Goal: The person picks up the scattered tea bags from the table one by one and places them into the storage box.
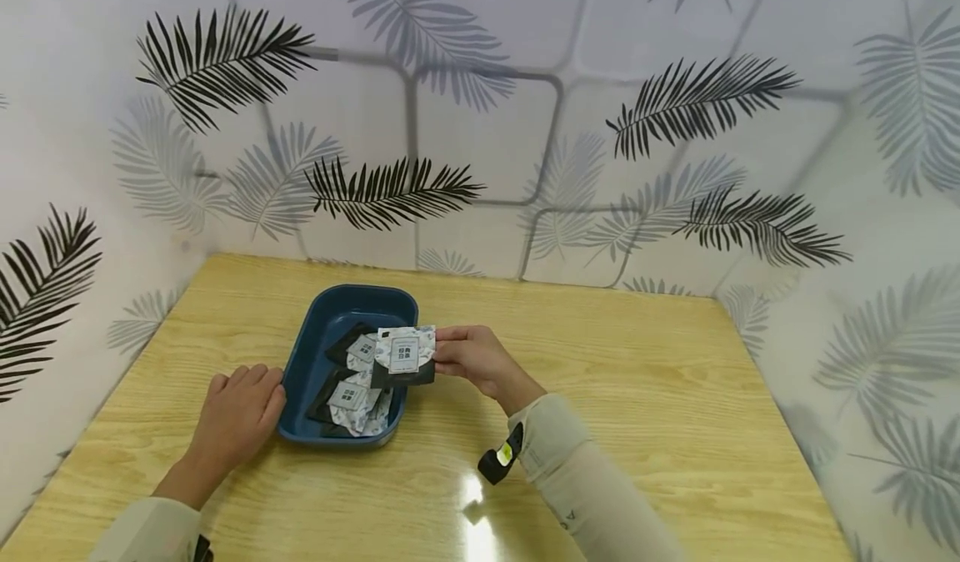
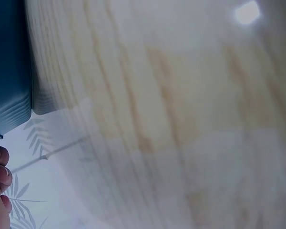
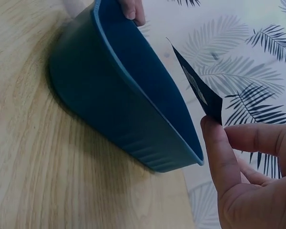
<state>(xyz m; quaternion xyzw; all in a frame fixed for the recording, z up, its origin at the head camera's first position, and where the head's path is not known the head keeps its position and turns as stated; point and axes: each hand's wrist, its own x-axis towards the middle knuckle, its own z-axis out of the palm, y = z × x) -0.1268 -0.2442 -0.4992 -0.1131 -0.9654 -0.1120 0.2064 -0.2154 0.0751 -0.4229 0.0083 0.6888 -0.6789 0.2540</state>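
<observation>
My right hand (image 1: 476, 362) pinches a flat square sachet (image 1: 405, 353), patterned white with a pale printed label and a black band, above the right side of a dark blue plastic tub (image 1: 300, 429). In the right wrist view, thumb and finger pinch one corner of the sachet (image 3: 200, 88), seen nearly edge-on. Several similar sachets (image 1: 348, 399) lie overlapping inside the tub. At the tub's left rim is my left hand (image 1: 240, 412), its fingers curled and holding the edge; the left wrist view shows only some fingertips (image 2: 2, 176) beside the rim.
The tub stands on a light wood-grain table (image 1: 637, 412), left of its middle. Behind the table hangs a pale sheet with leaf prints (image 1: 480, 153), which also runs along both sides. A black wrist device (image 1: 498, 458) sits at the right cuff.
</observation>
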